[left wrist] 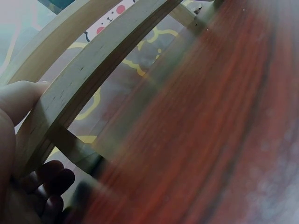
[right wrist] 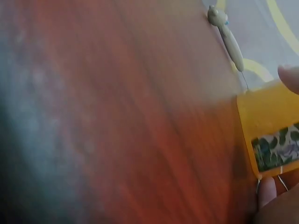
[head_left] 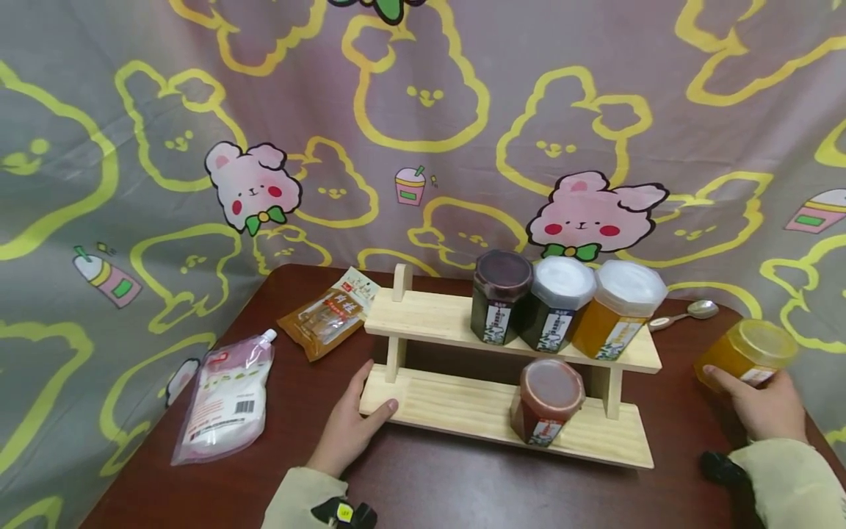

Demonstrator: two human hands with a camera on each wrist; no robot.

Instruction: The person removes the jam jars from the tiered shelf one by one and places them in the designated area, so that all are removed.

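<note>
My left hand (head_left: pixel 344 437) grips the left end of a two-tier wooden rack (head_left: pixel 456 402) at its lower board. In the left wrist view, the thumb lies on top of the board (left wrist: pixel 86 70) and curled fingertips (left wrist: pixel 60 181) show underneath. Over to the right, my right hand (head_left: pixel 769 408) holds a yellow jar (head_left: pixel 730 356) with a yellowish lid, right of the rack; its leafy label (right wrist: pixel 278 148) shows in the right wrist view. A red-brown jar (head_left: pixel 538 408) stands on the lower tier. Two dark jars (head_left: pixel 499 297) (head_left: pixel 551 316) and an amber jar (head_left: pixel 611 319) with a white lid share the upper tier.
A spoon (head_left: pixel 700 308) lies behind the rack's right end. Left of the rack are a brown food packet (head_left: pixel 324 319) and a white spouted pouch (head_left: pixel 228 400). All stand on a dark red table (head_left: pixel 476 492), with a patterned curtain (head_left: pixel 456 95) behind.
</note>
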